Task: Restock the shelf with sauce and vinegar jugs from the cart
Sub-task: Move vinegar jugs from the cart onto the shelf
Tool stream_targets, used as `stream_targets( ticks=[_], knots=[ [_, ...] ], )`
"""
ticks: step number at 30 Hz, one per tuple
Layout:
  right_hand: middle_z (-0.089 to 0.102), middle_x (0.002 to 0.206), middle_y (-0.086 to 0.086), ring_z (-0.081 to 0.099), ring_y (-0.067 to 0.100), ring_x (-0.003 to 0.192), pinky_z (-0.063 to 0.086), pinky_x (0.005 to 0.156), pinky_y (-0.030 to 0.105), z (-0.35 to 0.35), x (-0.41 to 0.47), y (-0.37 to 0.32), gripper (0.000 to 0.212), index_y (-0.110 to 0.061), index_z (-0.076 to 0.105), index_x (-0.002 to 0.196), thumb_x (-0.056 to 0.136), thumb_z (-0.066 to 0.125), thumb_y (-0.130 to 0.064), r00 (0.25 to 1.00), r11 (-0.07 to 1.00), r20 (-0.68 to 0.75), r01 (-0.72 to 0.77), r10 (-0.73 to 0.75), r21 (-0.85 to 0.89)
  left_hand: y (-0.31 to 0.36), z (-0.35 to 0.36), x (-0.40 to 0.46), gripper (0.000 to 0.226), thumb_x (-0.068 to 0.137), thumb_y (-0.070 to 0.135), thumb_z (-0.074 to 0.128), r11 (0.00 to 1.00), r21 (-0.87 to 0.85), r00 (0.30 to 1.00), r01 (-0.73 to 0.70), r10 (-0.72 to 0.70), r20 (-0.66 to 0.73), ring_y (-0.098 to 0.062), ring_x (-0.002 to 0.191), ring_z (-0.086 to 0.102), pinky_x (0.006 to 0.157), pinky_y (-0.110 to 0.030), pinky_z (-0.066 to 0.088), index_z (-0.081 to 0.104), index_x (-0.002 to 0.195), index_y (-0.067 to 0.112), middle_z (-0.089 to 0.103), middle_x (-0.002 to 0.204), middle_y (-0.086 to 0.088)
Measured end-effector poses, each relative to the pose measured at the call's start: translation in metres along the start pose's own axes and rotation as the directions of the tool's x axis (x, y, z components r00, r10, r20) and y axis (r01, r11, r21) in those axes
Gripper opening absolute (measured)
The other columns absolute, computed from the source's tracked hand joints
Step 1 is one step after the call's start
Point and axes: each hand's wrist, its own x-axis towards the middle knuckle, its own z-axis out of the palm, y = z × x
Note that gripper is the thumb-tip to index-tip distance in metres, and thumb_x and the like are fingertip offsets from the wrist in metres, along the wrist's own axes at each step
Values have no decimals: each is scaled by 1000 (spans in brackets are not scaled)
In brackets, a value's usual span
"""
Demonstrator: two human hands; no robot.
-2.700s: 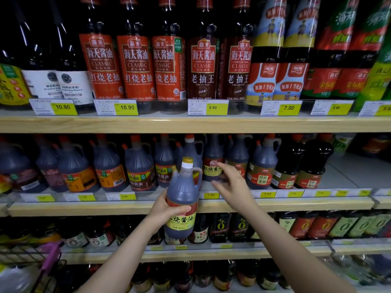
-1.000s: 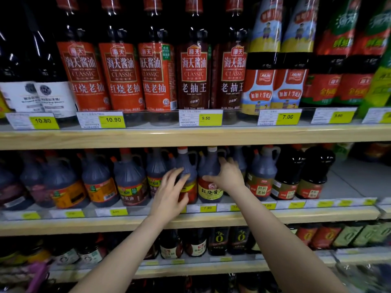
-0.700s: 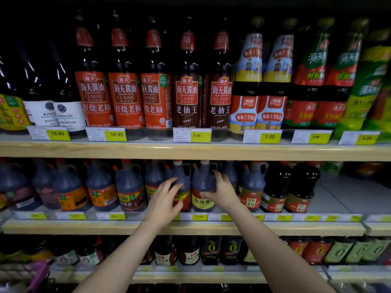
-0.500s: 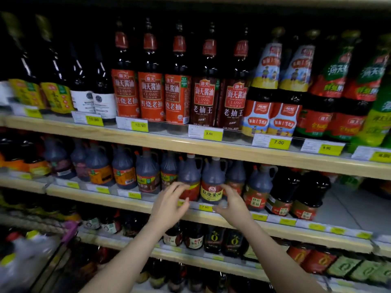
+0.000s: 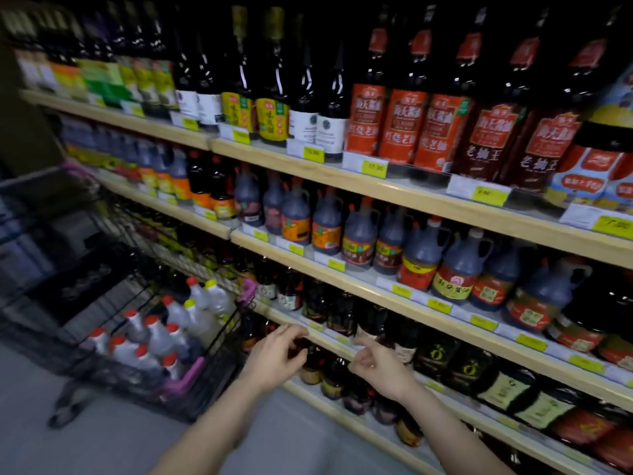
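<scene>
Both hands hang empty in front of the shelving, low in the view. The left hand (image 5: 274,358) has its grip loosely open, fingers curled and spread, with nothing in it. The right hand (image 5: 380,365) is likewise slack, its grip half open with the forefinger stretched left, and it holds nothing. The two hands are near each other but apart, both in front of the small dark bottles (image 5: 329,371) on the low shelf.

The jugs in the cart (image 5: 161,334) stand to the left of the left hand, well apart from both grips, packed close together in the wire cart (image 5: 219,337) with pink trim. Each stands upright, long axis vertical, cap pointing up; most caps are red or orange, a few are yellow. Their bodies look pale or grey, though blur hides the labels.

On the middle shelf (image 5: 342,269), above and far from the hands, a row of dark handled jugs (image 5: 424,255) runs left to right, all upright with red caps up and labels facing outward. Yellow price tags (image 5: 440,306) line the shelf edge. Tall bottles with red labels (image 5: 400,125) stand upright on the upper shelf.
</scene>
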Motion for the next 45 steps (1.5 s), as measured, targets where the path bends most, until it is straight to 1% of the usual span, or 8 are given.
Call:
stream_targets(
  ticks=[6,11,15,21,27,30,41,45],
  knots=[
    [68,95,7,61,16,85,41,67,9,106,8,-80,29,-9,58,118,90,58,-15,999,995,42,2,-6,98,-106,-75,-96,48,72,48,44,992,-3,991,123,-123,-59,-9,92,61,81,-31,51,60,111,25,63,104,9],
    [65,94,9,61,16,89,45,84,20,189,10,-148,25,-5,60,112,87,60,-7,998,988,53,17,-25,151,-184,-141,-166,38,72,45,47,973,-69,974,218,-222,-49,-12,91,64,78,-31,53,50,108,35,66,104,7],
    [64,93,11,57,-10,60,41,61,3,230,16,-188,25,-1,60,111,88,61,-10,997,978,75,14,-31,210,-219,-181,-193,46,73,47,45,970,-49,968,239,-242,-64,-12,90,64,78,-28,51,62,108,24,66,102,7],
    [63,95,12,57,15,86,41,66,3,273,44,-227,24,1,61,109,86,61,-3,995,978,87,22,-40,206,-266,-216,-204,32,79,37,55,951,-101,945,293,-304,-122,-5,77,60,74,-25,51,62,107,23,62,96,11],
    [64,90,9,60,11,79,45,71,15,305,100,-259,20,-6,63,106,86,60,-4,994,968,97,21,-47,248,-330,-234,-189,38,73,43,48,930,-118,927,347,-360,-108,-4,76,58,72,-29,51,62,105,26,63,94,11],
    [60,80,6,57,-1,59,43,57,9,314,142,-271,14,-12,60,100,88,59,-5,995,955,95,-12,-17,297,-361,-246,-161,44,71,47,46,925,-141,924,352,-367,-107,-4,77,60,72,-30,52,62,106,25,63,93,13],
    [63,95,4,57,14,89,43,68,5,355,257,-326,17,-7,63,104,87,60,-7,991,980,130,11,-38,201,-475,-318,-68,26,86,18,61,935,-63,931,348,-353,-88,-1,84,57,74,-12,41,61,112,21,60,102,9],
    [64,91,1,60,15,88,50,79,23,366,283,-339,11,-14,64,96,86,62,-9,990,981,131,28,-54,190,-511,-318,-51,24,85,19,62,930,-78,932,359,-361,-17,1,82,57,70,-8,41,60,109,23,60,98,9]
  ],
)
